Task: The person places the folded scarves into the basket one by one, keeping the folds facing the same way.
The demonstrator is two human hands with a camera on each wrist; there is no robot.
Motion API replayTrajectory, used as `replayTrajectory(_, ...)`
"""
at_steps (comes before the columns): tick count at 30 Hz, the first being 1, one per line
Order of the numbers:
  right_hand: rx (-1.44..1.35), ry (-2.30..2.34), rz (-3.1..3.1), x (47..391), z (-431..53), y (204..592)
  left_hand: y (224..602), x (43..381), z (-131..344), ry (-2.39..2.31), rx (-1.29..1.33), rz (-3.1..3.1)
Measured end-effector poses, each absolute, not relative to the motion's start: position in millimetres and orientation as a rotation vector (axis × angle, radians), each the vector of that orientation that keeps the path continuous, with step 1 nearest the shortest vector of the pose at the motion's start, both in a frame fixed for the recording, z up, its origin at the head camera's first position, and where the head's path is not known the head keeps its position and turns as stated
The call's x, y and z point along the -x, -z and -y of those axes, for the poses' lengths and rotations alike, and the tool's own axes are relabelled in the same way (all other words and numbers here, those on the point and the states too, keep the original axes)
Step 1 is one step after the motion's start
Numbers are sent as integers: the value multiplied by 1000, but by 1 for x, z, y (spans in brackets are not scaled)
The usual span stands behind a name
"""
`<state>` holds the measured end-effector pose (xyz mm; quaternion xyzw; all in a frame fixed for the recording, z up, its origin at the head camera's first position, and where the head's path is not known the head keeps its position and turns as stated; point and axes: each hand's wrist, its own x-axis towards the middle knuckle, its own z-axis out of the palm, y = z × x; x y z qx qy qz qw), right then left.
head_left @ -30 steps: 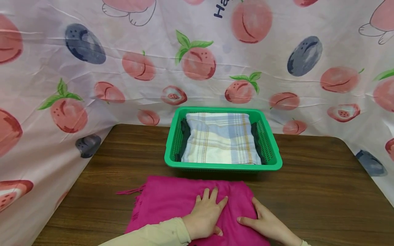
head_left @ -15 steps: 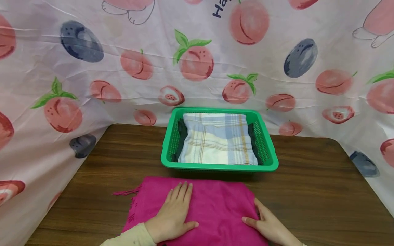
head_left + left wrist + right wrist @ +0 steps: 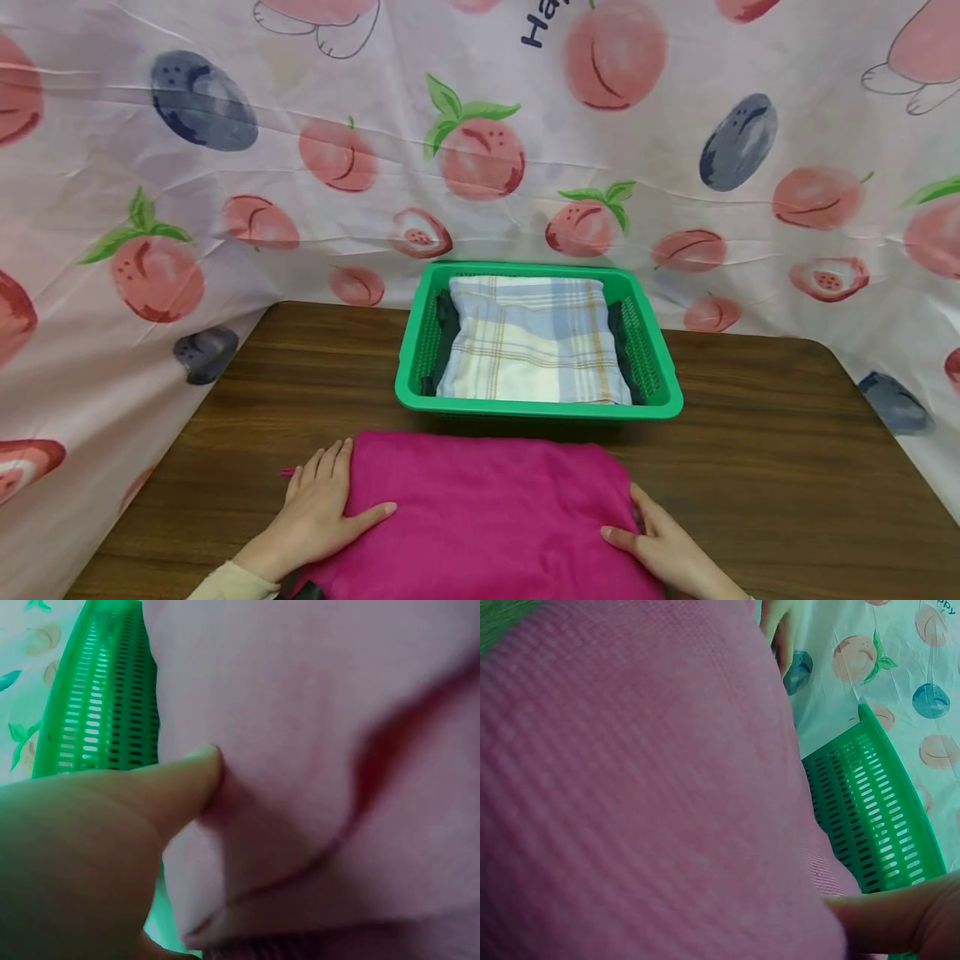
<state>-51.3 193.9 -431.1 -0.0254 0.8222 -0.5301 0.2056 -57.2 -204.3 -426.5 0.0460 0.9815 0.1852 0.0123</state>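
Note:
A folded magenta scarf (image 3: 480,508) lies on the table at the near side, filling most of both wrist views, where it looks pale pink. My left hand (image 3: 311,512) rests along its left edge, fingers straight, the thumb stretched over the top. In the left wrist view the thumb (image 3: 184,784) presses on the cloth. At the right edge my right hand (image 3: 667,542) holds the scarf, thumb on top and the other fingers at the side, partly hidden. Most of the fringe is covered by the left hand; a short strand (image 3: 287,472) sticks out.
Just beyond the scarf stands a green plastic basket (image 3: 536,408) with slotted walls. Inside lies a folded plaid cloth (image 3: 536,342) in white, blue and yellow, with dark material (image 3: 447,333) along its sides. A fruit-print curtain (image 3: 480,225) hangs behind the brown wooden table (image 3: 757,433).
My left hand has slid from the middle of the scarf leftward to its left edge, and the fringe there is now mostly out of sight. The right hand has stayed at the right edge.

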Motion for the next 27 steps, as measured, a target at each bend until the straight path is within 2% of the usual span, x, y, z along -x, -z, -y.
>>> replayTrajectory(9,52,1499,-2254,50,-197,431,427,50,203,-587,-168,-3144)
replayTrajectory(27,-116,1438,-2230,44,-217,432,412,37,190,-842,68,-2667)
